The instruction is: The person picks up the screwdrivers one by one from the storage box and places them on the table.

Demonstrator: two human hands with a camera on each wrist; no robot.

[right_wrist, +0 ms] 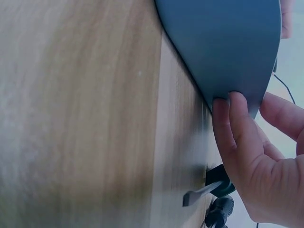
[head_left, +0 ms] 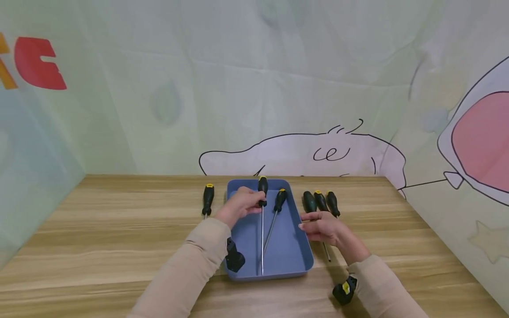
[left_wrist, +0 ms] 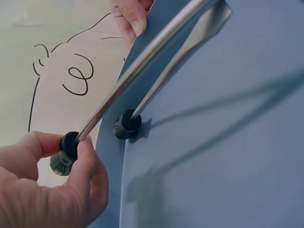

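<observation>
My left hand pinches a long black screwdriver with a yellow end cap, thumb and fingers at the collar of its handle. The screwdriver is over the blue tray, its shaft pointing toward me. Another screwdriver lies in the tray to its right, shown in the left wrist view with a flat blade. My right hand is at the tray's right side. Close up, the right hand's fingers touch the tray's outer wall and hold no tool.
Right of the tray lie several screwdrivers, partly behind the right hand. A single screwdriver lies left of the tray on the wooden table. A printed cloth backdrop rises behind the table.
</observation>
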